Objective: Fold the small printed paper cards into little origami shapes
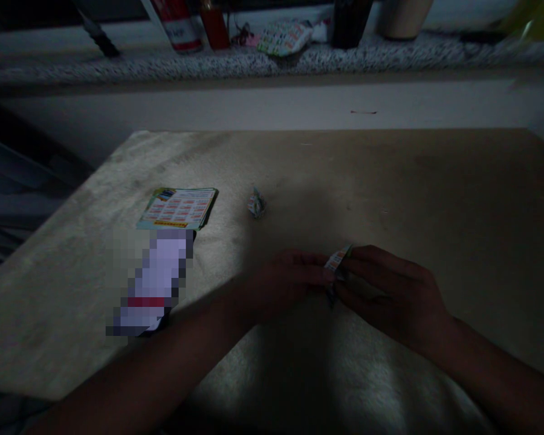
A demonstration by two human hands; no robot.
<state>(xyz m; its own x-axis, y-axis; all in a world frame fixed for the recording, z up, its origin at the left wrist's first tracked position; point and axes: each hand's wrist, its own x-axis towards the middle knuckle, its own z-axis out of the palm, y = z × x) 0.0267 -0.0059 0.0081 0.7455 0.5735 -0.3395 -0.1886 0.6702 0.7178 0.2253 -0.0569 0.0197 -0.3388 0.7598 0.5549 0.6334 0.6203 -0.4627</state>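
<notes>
Between my two hands, over the table, is a small folded piece of printed paper [336, 261]. My left hand [283, 281] pinches its left side with thumb and fingers. On the other side my right hand [392, 293] grips it between thumb and fingertips. The paper has colored print on a pale ground, and part of it is hidden behind the fingers. A crumpled or folded bit of similar paper [256, 204] lies on the table beyond my left hand. To the left rests a stack of printed calendar sheets [179, 207].
A phone [158, 281], its screen blurred out, lies in front of the stack on the tabletop [412, 181]. Behind the table runs a speckled stone sill [131, 67] bearing a red and white can [178, 27], a printed packet-like bundle [284, 38] and a dark cup [351, 23].
</notes>
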